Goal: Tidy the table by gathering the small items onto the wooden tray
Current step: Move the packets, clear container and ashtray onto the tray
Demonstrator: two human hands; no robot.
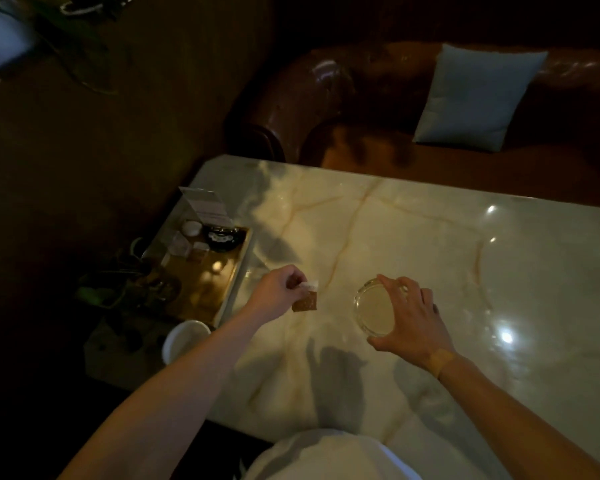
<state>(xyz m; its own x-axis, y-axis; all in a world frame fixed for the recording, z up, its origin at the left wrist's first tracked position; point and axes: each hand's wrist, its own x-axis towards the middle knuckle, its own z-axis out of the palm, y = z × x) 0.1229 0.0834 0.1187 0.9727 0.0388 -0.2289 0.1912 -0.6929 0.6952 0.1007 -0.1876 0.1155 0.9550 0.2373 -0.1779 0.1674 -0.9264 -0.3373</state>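
Note:
A wooden tray (pixel 238 271) lies at the left edge of the marble table (pixel 413 244), holding several small items and a dark round object (pixel 222 237). Just right of the tray, my left hand (pixel 278 292) pinches a small packet (pixel 305 297), brown with a white top, a little above the tabletop. A round clear glass dish (pixel 374 311) sits on the table in the middle. My right hand (pixel 411 318) grips it from the right, fingers over the rim.
A clear acrylic sign stand (pixel 207 206) stands behind the tray. A white cup (pixel 184 341) sits off the table's left edge, below the tray. A brown leather sofa (pixel 326 98) with a pale cushion (pixel 475 98) lies beyond the table.

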